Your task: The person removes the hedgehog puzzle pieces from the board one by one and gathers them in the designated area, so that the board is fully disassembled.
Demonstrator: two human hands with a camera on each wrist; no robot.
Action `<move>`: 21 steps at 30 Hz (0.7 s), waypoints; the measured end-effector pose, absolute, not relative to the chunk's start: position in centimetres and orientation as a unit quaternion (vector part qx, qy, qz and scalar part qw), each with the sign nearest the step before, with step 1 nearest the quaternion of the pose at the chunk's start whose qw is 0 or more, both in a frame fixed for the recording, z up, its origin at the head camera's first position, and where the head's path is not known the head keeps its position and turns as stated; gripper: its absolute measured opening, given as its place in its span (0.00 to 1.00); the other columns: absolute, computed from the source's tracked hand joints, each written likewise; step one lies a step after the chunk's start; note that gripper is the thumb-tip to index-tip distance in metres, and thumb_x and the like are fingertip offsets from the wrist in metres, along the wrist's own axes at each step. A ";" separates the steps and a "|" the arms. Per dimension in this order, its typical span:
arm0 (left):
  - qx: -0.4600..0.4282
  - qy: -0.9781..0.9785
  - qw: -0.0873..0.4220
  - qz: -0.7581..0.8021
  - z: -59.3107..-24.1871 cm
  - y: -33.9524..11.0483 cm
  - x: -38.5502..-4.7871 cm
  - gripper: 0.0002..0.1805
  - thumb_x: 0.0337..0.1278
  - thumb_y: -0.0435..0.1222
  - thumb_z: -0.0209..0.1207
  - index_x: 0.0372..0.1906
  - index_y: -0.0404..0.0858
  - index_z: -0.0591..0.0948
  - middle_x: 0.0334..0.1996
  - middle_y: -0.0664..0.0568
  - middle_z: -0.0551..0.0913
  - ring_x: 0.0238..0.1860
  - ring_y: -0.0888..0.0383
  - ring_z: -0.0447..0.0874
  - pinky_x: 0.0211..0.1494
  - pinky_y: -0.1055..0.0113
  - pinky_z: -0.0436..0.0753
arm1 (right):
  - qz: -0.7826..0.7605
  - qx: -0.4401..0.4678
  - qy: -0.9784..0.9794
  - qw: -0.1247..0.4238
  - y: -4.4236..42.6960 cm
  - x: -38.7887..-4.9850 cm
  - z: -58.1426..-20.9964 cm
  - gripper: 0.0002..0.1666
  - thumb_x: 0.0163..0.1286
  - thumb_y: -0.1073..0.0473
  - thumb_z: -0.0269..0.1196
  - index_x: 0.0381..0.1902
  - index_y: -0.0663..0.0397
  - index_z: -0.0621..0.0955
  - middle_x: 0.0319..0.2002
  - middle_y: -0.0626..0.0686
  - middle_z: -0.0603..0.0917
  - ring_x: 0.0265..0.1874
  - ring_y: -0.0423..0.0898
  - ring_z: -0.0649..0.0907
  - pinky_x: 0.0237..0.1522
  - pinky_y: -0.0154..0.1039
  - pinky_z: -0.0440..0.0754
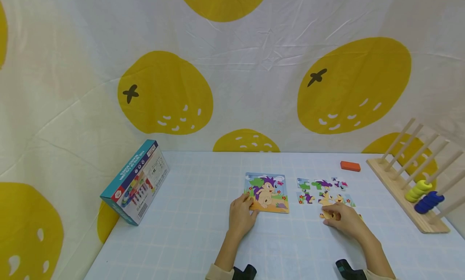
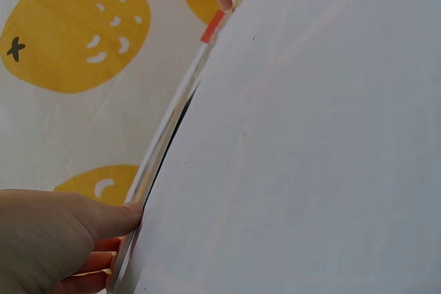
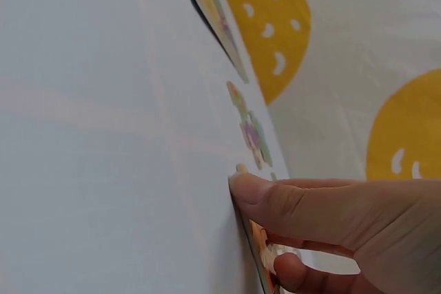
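A square picture puzzle board (image 1: 269, 195) showing a purple-haired hedgehog lies at the middle of the table. At its lower left corner my left hand (image 1: 241, 215) grips the edge; in the left wrist view the thumb (image 2: 118, 219) lies against the near side of the board. To the right, loose puzzle pieces (image 1: 322, 184) are spread in rough rows. My right hand (image 1: 346, 220) pinches a tan puzzle piece (image 1: 329, 216) at the front of these rows. Seen from the right wrist, that piece stands tilted on edge between thumb and fingers, and the hand hides part of it.
On the left a boxed toy (image 1: 139, 183) stands at an angle. An orange-red block (image 1: 350, 166) lies behind the pieces. At the right is a wooden peg rack (image 1: 399, 191) with yellow rings (image 1: 417, 191) and blue rings (image 1: 428, 202). A patterned cloth (image 1: 254, 90) hangs behind the table.
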State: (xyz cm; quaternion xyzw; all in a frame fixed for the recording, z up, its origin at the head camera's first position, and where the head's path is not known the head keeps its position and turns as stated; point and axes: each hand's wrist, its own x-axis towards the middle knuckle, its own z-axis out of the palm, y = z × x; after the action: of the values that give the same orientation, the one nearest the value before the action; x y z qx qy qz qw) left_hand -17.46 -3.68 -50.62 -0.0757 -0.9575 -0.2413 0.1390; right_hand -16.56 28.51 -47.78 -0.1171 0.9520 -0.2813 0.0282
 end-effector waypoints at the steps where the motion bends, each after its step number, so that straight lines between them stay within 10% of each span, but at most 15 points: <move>1: -0.075 -0.957 0.138 -0.242 -50.6 -3.7 -17.4 0.22 0.48 0.42 0.68 0.47 0.33 0.83 0.54 0.44 0.79 0.59 0.46 0.74 0.62 0.49 0.69 | -0.281 -0.115 0.952 0.028 28.5 -16.6 -47.7 0.24 0.52 0.58 0.72 0.46 0.66 0.82 0.28 0.48 0.74 0.25 0.41 0.66 0.23 0.34 0.61; 21: -0.061 -0.959 0.126 -0.245 -50.6 -4.0 -17.3 0.22 0.49 0.44 0.67 0.50 0.37 0.83 0.53 0.41 0.73 0.55 0.47 0.68 0.59 0.52 0.72 | -0.416 -0.193 0.887 -0.060 17.0 -20.3 -47.1 0.21 0.57 0.65 0.68 0.49 0.68 0.80 0.36 0.59 0.82 0.28 0.43 0.77 0.27 0.31 0.75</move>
State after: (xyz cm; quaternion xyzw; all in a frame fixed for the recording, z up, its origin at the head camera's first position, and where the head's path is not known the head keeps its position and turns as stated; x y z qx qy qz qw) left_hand -17.25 -3.97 -50.57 -0.0611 -0.9595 -0.2446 0.1257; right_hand -20.34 17.03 -47.08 -0.1926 0.8867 -0.4160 -0.0602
